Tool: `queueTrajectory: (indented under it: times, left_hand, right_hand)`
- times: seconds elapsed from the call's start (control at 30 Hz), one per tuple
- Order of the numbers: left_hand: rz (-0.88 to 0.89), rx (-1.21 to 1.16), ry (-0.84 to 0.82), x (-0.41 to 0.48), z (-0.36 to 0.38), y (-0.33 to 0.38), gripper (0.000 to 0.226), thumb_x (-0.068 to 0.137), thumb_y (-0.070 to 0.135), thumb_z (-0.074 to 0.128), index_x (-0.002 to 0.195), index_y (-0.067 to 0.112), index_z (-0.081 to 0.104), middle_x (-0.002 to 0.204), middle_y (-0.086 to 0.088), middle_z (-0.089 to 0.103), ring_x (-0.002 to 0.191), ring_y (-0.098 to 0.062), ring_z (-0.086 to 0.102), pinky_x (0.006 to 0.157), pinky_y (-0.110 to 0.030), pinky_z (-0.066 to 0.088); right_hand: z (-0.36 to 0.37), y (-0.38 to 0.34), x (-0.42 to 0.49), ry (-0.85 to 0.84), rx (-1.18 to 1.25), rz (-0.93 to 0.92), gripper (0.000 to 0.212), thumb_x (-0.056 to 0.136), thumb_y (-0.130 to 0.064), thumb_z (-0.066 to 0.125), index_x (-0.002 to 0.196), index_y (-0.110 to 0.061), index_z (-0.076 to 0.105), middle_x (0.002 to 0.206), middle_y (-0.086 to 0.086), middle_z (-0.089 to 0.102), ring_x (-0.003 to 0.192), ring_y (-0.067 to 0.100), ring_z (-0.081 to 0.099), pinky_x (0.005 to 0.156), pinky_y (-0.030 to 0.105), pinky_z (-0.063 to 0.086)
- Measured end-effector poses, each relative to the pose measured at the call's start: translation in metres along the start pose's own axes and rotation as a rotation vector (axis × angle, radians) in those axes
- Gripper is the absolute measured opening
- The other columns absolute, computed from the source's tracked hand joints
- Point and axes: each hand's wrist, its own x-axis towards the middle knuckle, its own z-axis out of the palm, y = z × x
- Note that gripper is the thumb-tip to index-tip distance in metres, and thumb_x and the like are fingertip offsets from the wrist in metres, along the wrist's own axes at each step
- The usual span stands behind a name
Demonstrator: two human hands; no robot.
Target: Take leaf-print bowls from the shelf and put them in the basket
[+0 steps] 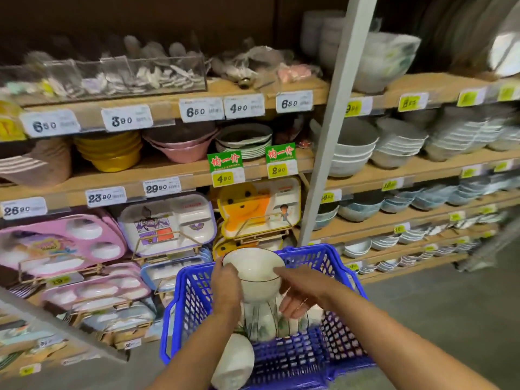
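Here we find the left hand (225, 284) gripping a white bowl (253, 274) by its left rim, thumb hooked over the edge and fingers curled round the outside, so the bowl hangs upright just above the blue basket (191, 291). The right hand (297, 294) reaches in from the near right with its fingers mostly straight. One lies along the bowl's right wall and the rest point down toward the stack of bowls (264, 319) already standing in the basket. We see no closed grip there, so we judge it to be steadying and guiding rather than carrying. The stack shows green leaf markings, and the held bowl sits directly over it, which we read as lining up to nest it on top so the crockery takes less room and does not knock about. Another pale bowl (236, 358) lies tipped on its side at the basket's near left corner. Further bowls remain on the wooden shelf (422, 161) to the far right, including a wrapped one with leaf print (385, 60) on the top level.
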Motion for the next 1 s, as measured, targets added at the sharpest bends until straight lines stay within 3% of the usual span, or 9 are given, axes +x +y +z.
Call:
queueTrajectory:
  times: [0.13,0.27,0.37,0.43,0.53,0.7,0.8,0.9,1.0]
  left_hand:
    - [0.07,0.008,-0.121,-0.022,0.032,0.059,0.051,0.079,0.015,0.039,0.127,0.022,0.055,0.118,-0.012,0.059,0.106,-0.04,0.056,0.086,-0.058,0.051]
    - [0.083,-0.067,-0.24,-0.062,0.078,0.098,0.038,0.085,0.007,0.036,0.115,0.016,0.057,0.107,-0.011,0.061,0.09,-0.033,0.056,0.07,-0.036,0.048]
    - [0.062,-0.126,-0.331,-0.102,0.116,0.117,0.037,0.082,0.007,0.036,0.108,0.013,0.062,0.099,-0.013,0.065,0.084,-0.033,0.058,0.066,-0.032,0.047]
    - [0.084,-0.136,-0.35,-0.124,0.142,0.123,0.028,0.083,0.007,0.037,0.095,0.013,0.062,0.092,-0.011,0.064,0.077,-0.03,0.057,0.061,-0.028,0.044]
    - [0.144,-0.139,-0.373,-0.154,0.19,0.124,0.022,0.084,0.01,0.041,0.086,0.018,0.061,0.094,-0.011,0.064,0.081,-0.031,0.056,0.064,-0.031,0.042]
    - [0.202,-0.228,-0.425,-0.202,0.277,0.114,0.023,0.089,0.021,0.044,0.081,0.021,0.066,0.07,0.0,0.072,0.073,-0.025,0.062,0.062,-0.031,0.046]
    - [0.205,-0.279,-0.464,-0.221,0.326,0.109,0.027,0.089,0.027,0.043,0.082,0.022,0.068,0.075,-0.001,0.073,0.069,-0.022,0.065,0.055,-0.027,0.049]
    - [0.194,-0.318,-0.49,-0.236,0.366,0.11,0.028,0.089,0.03,0.042,0.089,0.024,0.07,0.073,0.001,0.075,0.07,-0.022,0.067,0.045,-0.024,0.052]
    - [0.212,-0.309,-0.486,-0.247,0.403,0.115,0.029,0.089,0.032,0.042,0.089,0.023,0.07,0.071,0.001,0.075,0.078,-0.026,0.067,0.053,-0.028,0.055]
  right_hand:
    - [-0.037,-0.022,-0.037,0.275,0.19,-0.219,0.058,0.094,-0.061,0.041,0.11,-0.009,0.062,0.089,0.012,0.07,0.072,0.025,0.068,0.062,0.034,0.056]
    - [-0.063,-0.047,-0.074,0.435,0.442,-0.525,0.048,0.1,-0.054,0.031,0.109,-0.027,0.069,0.109,-0.004,0.072,0.1,0.014,0.066,0.08,0.033,0.054]
    - [-0.084,-0.061,-0.107,0.498,0.577,-0.656,0.048,0.1,-0.052,0.031,0.09,-0.037,0.075,0.098,-0.007,0.075,0.091,0.009,0.069,0.069,0.024,0.052]
    - [-0.106,-0.062,-0.127,0.546,0.668,-0.712,0.047,0.098,-0.051,0.035,0.088,-0.032,0.076,0.092,-0.003,0.076,0.083,0.01,0.071,0.066,0.025,0.052]
    - [-0.152,-0.049,-0.156,0.589,0.753,-0.794,0.046,0.097,-0.052,0.037,0.101,-0.022,0.071,0.096,0.003,0.076,0.086,0.016,0.072,0.064,0.027,0.053]
    - [-0.234,-0.022,-0.204,0.601,0.763,-0.857,0.046,0.099,-0.047,0.035,0.098,-0.02,0.072,0.095,0.003,0.076,0.085,0.017,0.072,0.062,0.027,0.054]
    - [-0.28,-0.01,-0.229,0.62,0.745,-0.892,0.044,0.099,-0.046,0.037,0.091,-0.022,0.074,0.093,0.003,0.076,0.083,0.017,0.073,0.066,0.031,0.054]
    - [-0.317,-0.005,-0.246,0.631,0.756,-0.879,0.04,0.098,-0.048,0.04,0.098,-0.023,0.072,0.095,0.004,0.076,0.089,0.022,0.071,0.074,0.036,0.054]
    - [-0.355,-0.005,-0.256,0.645,0.752,-0.882,0.039,0.096,-0.048,0.042,0.098,-0.025,0.073,0.1,0.005,0.075,0.095,0.026,0.069,0.076,0.04,0.053]
